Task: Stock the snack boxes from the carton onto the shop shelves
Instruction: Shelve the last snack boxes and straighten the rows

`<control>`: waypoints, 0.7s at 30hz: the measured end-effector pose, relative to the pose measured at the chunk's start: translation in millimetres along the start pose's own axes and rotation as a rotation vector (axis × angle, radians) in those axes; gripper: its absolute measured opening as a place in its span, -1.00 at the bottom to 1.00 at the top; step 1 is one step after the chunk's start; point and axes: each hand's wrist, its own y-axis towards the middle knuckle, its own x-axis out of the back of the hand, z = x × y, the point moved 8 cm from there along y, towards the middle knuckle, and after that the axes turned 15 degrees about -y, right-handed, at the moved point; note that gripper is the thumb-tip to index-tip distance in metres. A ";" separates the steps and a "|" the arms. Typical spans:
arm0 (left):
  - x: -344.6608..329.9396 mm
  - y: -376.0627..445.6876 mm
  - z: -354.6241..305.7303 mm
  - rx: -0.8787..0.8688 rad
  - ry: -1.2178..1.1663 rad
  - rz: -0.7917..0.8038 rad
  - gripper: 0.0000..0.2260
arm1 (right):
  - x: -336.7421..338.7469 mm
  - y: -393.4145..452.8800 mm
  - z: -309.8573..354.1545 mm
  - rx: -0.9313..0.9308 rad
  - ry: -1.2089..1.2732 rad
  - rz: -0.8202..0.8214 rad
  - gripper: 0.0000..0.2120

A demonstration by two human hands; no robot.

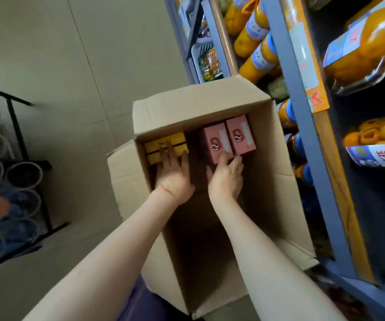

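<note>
Shop aisle, tiled floor (pixel 47 66), open carton (pixel 210 105) beside blue shelves (pixel 302 112) stocked with orange bottles (pixel 254 59). Both hands down in carton: left hand (pixel 174 174) spread flat on yellow snack boxes (pixel 166 144), not gripping; right hand (pixel 227 177) fingertips pinching near edge of left pink snack box (pixel 213 142), second pink box (pixel 241 134) touching it. Risk: shallow pinch slips, box drops back or drags neighbour

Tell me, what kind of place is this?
Probably a small shop. Blue shelves hold rows of orange juice bottles, and a carton on the floor has pink snack boxes waiting to be stocked.
</note>
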 end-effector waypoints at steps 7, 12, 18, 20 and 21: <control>0.0 1.3 -1.1 -0.008 0.047 -0.010 -0.13 | 3.1 10.7 -3.8 -0.050 0.076 -0.115 -0.40; 1.4 1.7 -1.8 -0.001 0.049 0.002 -0.14 | -2.1 14.3 -1.0 -0.076 0.103 -0.175 -0.49; 2.4 1.2 -2.2 0.001 0.069 -0.008 -0.14 | -3.3 6.8 -5.2 -0.066 0.128 -0.282 -0.62; 2.4 1.5 -2.8 -0.001 0.078 -0.013 -0.14 | -2.6 7.7 -5.2 -0.050 0.092 -0.316 -0.63; 2.4 1.3 -3.0 0.000 0.082 -0.015 -0.14 | -2.6 8.5 -4.8 -0.048 0.100 -0.319 -0.61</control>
